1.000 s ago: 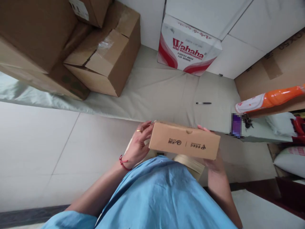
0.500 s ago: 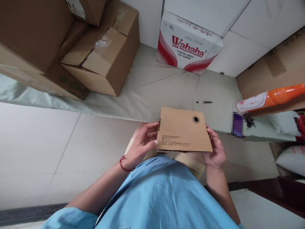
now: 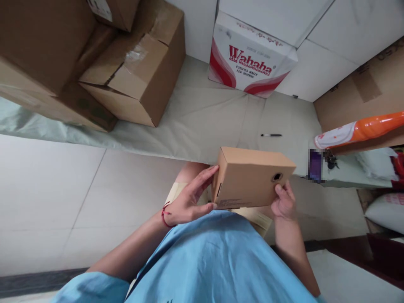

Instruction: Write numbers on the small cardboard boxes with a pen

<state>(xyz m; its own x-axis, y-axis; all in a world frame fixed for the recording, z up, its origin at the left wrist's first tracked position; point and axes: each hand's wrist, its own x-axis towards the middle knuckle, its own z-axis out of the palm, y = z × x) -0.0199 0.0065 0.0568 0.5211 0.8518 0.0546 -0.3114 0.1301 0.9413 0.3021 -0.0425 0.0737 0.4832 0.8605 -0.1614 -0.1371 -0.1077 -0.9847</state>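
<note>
A small brown cardboard box [image 3: 249, 181] is held in front of my body, tilted so that its printed face with a round dark hole and one long side show. My left hand [image 3: 192, 200], with a red string on the wrist, has its fingers and thumb against the box's left end. At the lower right corner, my right hand [image 3: 284, 201] grips the box, its thumb on the printed face just below the hole and its other fingers mostly hidden behind. A black and white pen [image 3: 271, 135] lies on the cloth-covered surface [image 3: 202, 113] beyond the box.
Large brown cartons [image 3: 132, 75] are stacked at the upper left. A white and red Wahaha carton [image 3: 249, 63] stands against the wall. On the right are an orange and white bottle [image 3: 362, 129], a blurred purple item [image 3: 314, 165] and keys [image 3: 330, 160].
The small box has tipped and turned, so its far long side now shows. My right thumb has come onto the printed face, and my left hand has shifted slightly right with the box.
</note>
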